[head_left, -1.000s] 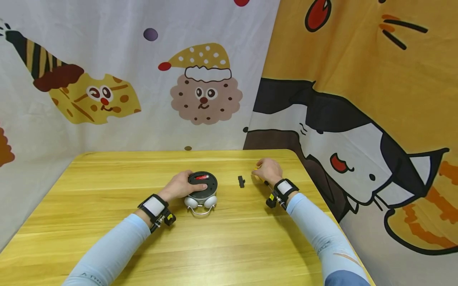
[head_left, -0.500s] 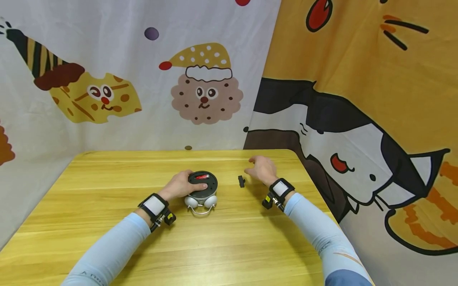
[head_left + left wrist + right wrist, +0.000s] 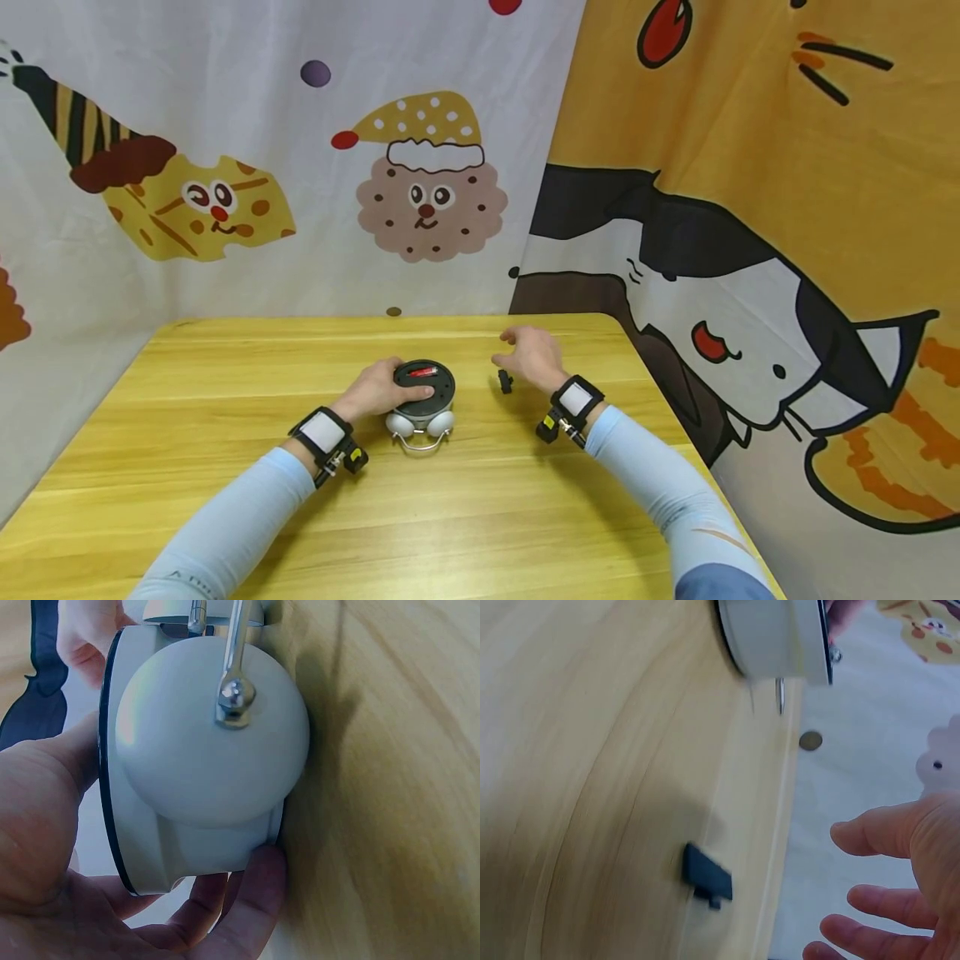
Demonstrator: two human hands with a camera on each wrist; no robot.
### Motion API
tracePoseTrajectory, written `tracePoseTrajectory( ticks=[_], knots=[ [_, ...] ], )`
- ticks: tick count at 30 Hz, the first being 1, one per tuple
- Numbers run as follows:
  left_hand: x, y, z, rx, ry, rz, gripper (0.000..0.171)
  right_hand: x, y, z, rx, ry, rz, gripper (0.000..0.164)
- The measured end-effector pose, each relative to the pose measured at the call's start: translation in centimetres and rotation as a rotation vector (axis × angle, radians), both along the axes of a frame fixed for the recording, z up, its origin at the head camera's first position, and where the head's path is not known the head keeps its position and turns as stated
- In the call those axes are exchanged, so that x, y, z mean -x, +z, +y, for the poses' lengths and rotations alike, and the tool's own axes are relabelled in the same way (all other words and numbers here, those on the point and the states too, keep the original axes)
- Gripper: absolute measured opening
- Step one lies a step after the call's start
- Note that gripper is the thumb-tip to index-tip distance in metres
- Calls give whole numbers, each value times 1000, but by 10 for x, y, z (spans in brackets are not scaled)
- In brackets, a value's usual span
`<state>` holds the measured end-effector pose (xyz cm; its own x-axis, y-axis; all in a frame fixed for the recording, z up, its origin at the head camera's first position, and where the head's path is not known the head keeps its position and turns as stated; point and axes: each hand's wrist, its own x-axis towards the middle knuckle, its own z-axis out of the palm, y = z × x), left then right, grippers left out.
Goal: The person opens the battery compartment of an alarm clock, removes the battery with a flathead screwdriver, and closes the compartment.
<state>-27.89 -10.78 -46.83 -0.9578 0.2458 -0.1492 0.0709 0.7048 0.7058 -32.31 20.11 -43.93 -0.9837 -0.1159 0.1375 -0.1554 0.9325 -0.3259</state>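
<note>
A white twin-bell alarm clock (image 3: 442,402) lies face down on the table, its black back up and its bells toward me. In an open slot in that back sits a red battery (image 3: 423,372). My left hand (image 3: 377,390) grips the clock from the left, thumb across the back and the other fingers around the side, as the left wrist view shows around the white bell (image 3: 210,742). My right hand (image 3: 532,358) hovers with spread fingers just over a small black battery cover (image 3: 506,382), holding nothing. The right wrist view shows the cover's small tab.
The wooden table (image 3: 420,517) ends close behind the hands, against a white printed cloth (image 3: 262,108). An orange cloth with a cat print (image 3: 750,208) hangs along the right edge. The clock's metal handle (image 3: 423,447) sticks out toward me.
My right hand has let go of a thin yellow item, now out of sight, and moved left to the battery cover with its fingers opened. My left hand and the clock have stayed put.
</note>
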Motion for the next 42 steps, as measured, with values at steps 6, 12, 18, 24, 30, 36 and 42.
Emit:
tracePoseTrajectory(
  ticks=[6,12,18,24,30,36,42],
  knots=[
    [-1,1,1,1,2,-8,98,-7,2,-18,-2,64,31,46],
    [1,1,0,-2,3,-16,101,-12,5,-30,-7,137,54,46],
    [0,1,1,-11,6,-16,99,-13,5,-38,8,169,25,44],
    [1,-1,0,-25,5,-19,100,-16,5,-47,8,214,22,45],
    [5,-6,-4,-23,-20,12,104,-17,3,-57,63,305,21,40],
    [3,-2,-2,-43,-11,-2,94,-16,-2,-62,139,374,-17,37],
    [2,-1,-1,-22,-9,9,86,-17,-5,-68,141,424,-31,37]
  ],
)
